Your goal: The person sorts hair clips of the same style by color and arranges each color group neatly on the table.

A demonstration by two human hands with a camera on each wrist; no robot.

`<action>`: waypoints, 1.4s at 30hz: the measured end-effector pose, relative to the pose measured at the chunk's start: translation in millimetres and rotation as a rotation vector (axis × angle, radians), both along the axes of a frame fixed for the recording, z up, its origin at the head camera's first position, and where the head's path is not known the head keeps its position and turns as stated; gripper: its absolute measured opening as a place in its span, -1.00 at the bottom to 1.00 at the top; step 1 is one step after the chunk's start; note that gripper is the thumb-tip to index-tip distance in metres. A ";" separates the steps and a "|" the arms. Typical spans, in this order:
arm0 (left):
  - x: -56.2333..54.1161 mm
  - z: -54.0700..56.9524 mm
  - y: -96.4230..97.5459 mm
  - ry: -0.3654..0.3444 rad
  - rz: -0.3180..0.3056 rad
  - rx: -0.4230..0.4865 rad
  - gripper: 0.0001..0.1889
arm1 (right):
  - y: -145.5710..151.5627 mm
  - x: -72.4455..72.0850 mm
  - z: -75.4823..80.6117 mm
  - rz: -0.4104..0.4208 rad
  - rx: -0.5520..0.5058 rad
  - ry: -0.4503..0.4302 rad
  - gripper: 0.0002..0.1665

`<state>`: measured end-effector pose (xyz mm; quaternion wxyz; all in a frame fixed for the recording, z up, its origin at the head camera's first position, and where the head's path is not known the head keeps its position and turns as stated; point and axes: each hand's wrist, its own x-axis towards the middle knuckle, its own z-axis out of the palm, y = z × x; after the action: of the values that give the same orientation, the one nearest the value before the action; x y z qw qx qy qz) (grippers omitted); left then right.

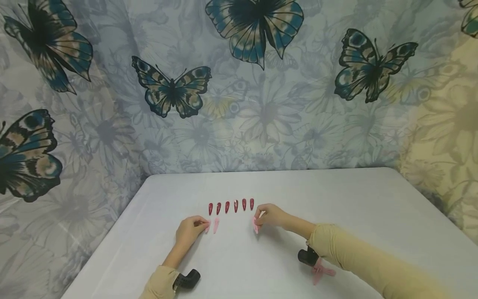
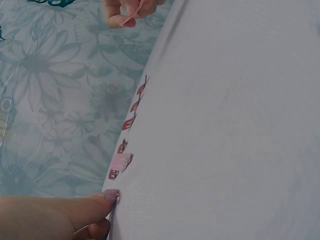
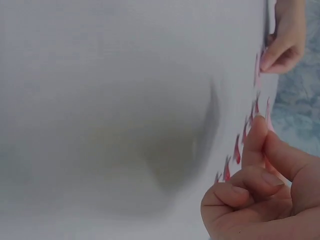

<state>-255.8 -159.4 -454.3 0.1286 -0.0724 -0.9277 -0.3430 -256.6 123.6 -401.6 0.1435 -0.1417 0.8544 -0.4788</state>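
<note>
Between the thumb and fingertips of my left hand (image 1: 188,231) is a pink hair clip (image 1: 207,227), at the table. A second pink hair clip (image 1: 216,225) lies just right of it; the left wrist view shows it close beyond the thumb. My right hand (image 1: 272,216) pinches another pink hair clip (image 1: 255,225), which hangs slanting down from the fingertips in the head view. Several dark red hair clips (image 1: 227,207) lie in a row behind, each pointing away from me. In the right wrist view, the fingers partly cover that row.
Several more pink hair clips (image 1: 321,272) are bunched below my right sleeve, beside the black wrist camera (image 1: 308,256). The white table (image 1: 328,191) reaches back to a butterfly-patterned cloth (image 1: 269,137), which also hangs along both sides.
</note>
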 end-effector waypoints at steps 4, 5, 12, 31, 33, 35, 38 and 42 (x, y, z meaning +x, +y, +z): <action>1.1 -2.0 -0.1 -0.015 -0.002 0.003 -0.95 | -15.3 -2.7 -4.2 -0.040 -0.029 0.025 -0.89; 1.4 -2.2 0.0 -0.016 -0.003 0.004 -0.95 | -19.0 -4.3 -5.2 -0.054 -0.029 0.033 -0.88; 0.8 0.3 0.4 0.001 0.010 -0.005 -0.95 | -46.2 -23.2 -12.9 -0.102 -0.022 0.081 -0.86; 4.3 -3.8 3.0 -0.010 0.008 0.002 -0.94 | -77.7 -15.8 -26.9 -0.194 -0.086 0.129 -0.81; 3.6 -3.4 3.5 -0.004 0.007 0.000 -0.94 | -78.3 -17.3 -27.5 -0.198 -0.070 0.134 -0.81; 2.1 -2.9 3.6 0.004 0.010 -0.002 -0.95 | -79.6 -18.7 -26.9 -0.201 -0.052 0.136 -0.82; -0.2 -2.3 3.0 0.013 0.010 -0.006 -0.95 | -83.7 -19.8 -25.4 -0.186 -0.025 0.160 -0.81; -0.8 -2.2 2.7 0.015 0.005 -0.004 -0.95 | -87.4 -20.2 -25.0 -0.172 -0.002 0.170 -0.80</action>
<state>-256.6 -156.7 -456.5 0.1364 -0.0730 -0.9275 -0.3404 -276.8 36.2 -426.7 0.0288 -0.1080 0.8720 -0.4766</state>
